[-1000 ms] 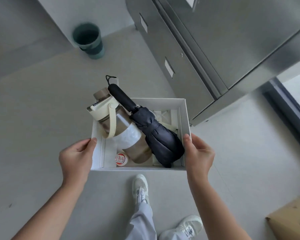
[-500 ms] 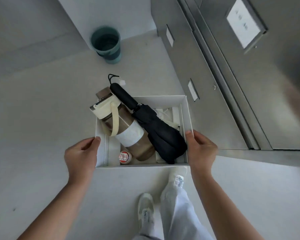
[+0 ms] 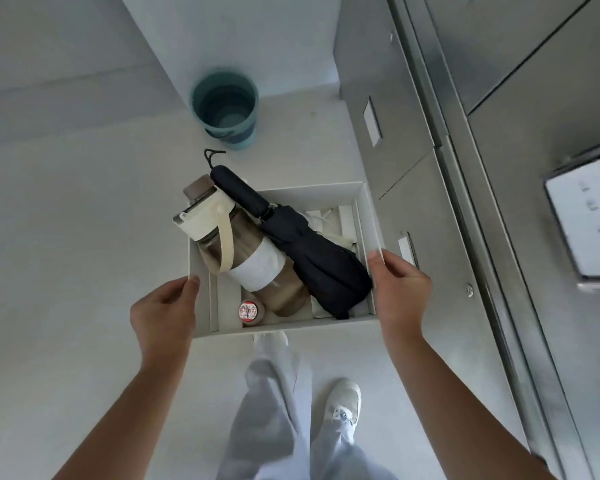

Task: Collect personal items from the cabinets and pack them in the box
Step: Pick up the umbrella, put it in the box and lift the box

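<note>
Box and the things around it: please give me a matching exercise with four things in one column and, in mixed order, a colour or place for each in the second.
Column A
1 umbrella
2 water bottle
3 small jar
4 bucket

Column B
a teal, on the floor beyond the box
b red-and-white lid, by the box's near wall
c black, folded
d brown, cream strap

Pairs: 1-c, 2-d, 3-b, 4-a

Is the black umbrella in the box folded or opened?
Folded: the umbrella lies collapsed, its canopy gathered, handle jutting over the box rim.
</note>
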